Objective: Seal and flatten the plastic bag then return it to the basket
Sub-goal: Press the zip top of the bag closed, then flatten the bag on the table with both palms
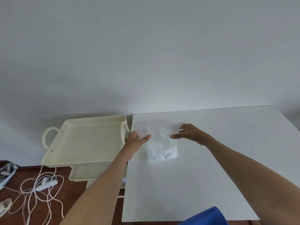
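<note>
A clear plastic bag (159, 140) with white contents stands on the white table (219, 168), near its far left corner. Its top edge is lifted off the table. My left hand (135, 141) pinches the bag's top left corner, thumb in front. My right hand (190, 133) grips the top right corner, fingers spread across the bag's face. The white contents sag at the bottom of the bag against the table. The cream perforated basket (84, 142) sits empty just left of the table, as the top tier of a cart.
A lower cart tier (84, 173) shows under the basket. On the brown floor at left lie a white power strip (47, 184) with tangled cords and a slipper (4, 204). Something blue (206, 216) is at the bottom edge. A plain wall stands behind.
</note>
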Available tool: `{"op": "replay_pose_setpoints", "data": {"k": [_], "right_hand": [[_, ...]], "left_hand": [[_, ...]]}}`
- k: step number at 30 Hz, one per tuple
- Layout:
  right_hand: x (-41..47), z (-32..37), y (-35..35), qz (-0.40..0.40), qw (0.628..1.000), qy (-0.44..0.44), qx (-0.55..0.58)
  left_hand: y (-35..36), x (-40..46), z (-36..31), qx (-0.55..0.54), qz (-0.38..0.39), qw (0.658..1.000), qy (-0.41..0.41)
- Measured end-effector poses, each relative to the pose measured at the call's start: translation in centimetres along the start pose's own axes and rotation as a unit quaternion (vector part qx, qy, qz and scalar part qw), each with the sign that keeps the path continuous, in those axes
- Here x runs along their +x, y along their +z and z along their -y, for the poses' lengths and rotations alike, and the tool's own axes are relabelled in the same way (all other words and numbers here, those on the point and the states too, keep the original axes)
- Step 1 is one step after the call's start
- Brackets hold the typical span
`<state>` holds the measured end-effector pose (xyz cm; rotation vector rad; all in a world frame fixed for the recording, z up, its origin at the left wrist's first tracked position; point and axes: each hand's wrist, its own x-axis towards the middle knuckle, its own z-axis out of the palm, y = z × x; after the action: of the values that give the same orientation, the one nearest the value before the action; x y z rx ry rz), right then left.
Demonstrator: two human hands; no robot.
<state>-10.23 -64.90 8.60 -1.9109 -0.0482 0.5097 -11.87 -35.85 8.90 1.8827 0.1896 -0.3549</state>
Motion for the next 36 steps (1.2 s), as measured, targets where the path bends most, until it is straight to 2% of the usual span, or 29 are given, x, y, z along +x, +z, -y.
{"op": "replay_pose_setpoints", "data": {"k": [5,12,21,24,26,29,32,34,36], "right_hand": [[0.9,-1.8,2.0,0.043,0.999,0.015,-0.019],[1.0,-3.5,2.9,0.015,1.000,0.021,0.003],[-0.2,-6.7,3.9,0.100,0.984,0.143,0.047],[-1.1,-8.7,4.6,0.100,0.977,0.176,0.063],[-1.6,-10.2,5.2,0.079,0.976,0.188,0.074],[-1.7,-11.8,6.1,0.004,0.980,0.183,0.081],[-0.9,-12.5,6.8,-0.094,0.981,0.167,-0.012],[-0.5,-12.6,7.5,-0.158,0.966,0.166,-0.117],[-0.4,-12.4,8.9,-0.219,0.942,0.143,-0.208]], "left_hand": [[1.1,0.0,2.3,0.024,0.030,0.999,-0.001],[2.3,0.8,2.6,0.067,0.035,0.997,-0.012],[4.5,1.6,5.0,0.104,0.064,0.988,-0.098],[6.0,1.8,6.7,0.113,0.067,0.984,-0.120],[7.1,1.9,8.0,0.106,0.036,0.985,-0.132],[8.5,2.0,9.1,0.097,-0.026,0.984,-0.147],[9.6,2.4,9.6,0.112,-0.029,0.986,-0.118],[10.2,2.6,9.9,0.196,-0.045,0.976,-0.081],[10.8,2.3,10.1,0.322,-0.084,0.942,-0.034]]}}
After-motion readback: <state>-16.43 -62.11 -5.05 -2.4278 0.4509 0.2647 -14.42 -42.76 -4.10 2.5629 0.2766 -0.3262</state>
